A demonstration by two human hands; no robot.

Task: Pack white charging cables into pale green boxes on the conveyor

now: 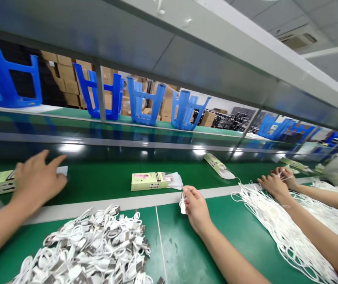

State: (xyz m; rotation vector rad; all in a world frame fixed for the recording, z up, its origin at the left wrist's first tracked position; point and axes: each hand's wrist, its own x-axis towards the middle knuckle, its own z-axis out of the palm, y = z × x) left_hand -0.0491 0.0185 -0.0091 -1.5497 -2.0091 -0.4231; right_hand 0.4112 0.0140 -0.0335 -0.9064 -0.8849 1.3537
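Note:
My right hand (197,209) pinches a small coiled white USB cable (182,205) just in front of the belt's near edge. My left hand (38,179) is over the belt at the far left, fingers apart, above a pale green box (0,181); the hand hides part of that box, and I cannot tell whether they touch. Another pale green box (148,181) lies mid-belt, with a clear plastic bag (174,180) sticking out of its open right end. Many short white USB cables (98,248) are heaped on the green table, between my hands and nearer to me.
On the right, a co-worker's hands (277,183) handle white cord above a long pile of white cables (287,228). A further green box (217,165) lies on the green belt (98,177). Upturned blue stools (145,102) line the far side beneath an overhead shelf (157,47).

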